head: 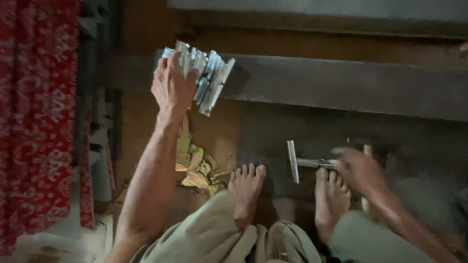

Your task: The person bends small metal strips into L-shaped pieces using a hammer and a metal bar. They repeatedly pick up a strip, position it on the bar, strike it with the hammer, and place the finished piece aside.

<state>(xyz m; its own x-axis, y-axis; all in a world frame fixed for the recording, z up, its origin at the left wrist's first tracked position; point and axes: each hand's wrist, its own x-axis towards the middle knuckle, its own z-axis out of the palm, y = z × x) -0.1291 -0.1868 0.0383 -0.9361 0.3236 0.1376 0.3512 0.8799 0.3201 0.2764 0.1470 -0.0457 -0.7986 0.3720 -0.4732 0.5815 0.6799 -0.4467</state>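
Here we press our left hand (171, 87) on a fanned stack of pale strips (204, 75), fingers spread over its near end, holding it against a dark beam (341, 85). The stack sits at the beam's left end, well above our bare feet (246, 187). Our right hand (358, 170) is wrapped around the handle of a hammer (300, 162), whose head points left, just beside the toes of the right foot. That hand is blurred, so we cannot tell how tightly its fingers wrap.

The risks, as we judge them: the strips are loose and only pinned by a palm, so a slip of the left hand could let them slide off and scatter. The hammer hangs very near our toes; a low or loose swing could strike them. If it comes toward the stack, the spread fingers lie in its path. Crumpled yellow scraps (197, 170) near the left foot could shift underfoot, and the dim light makes aim harder.
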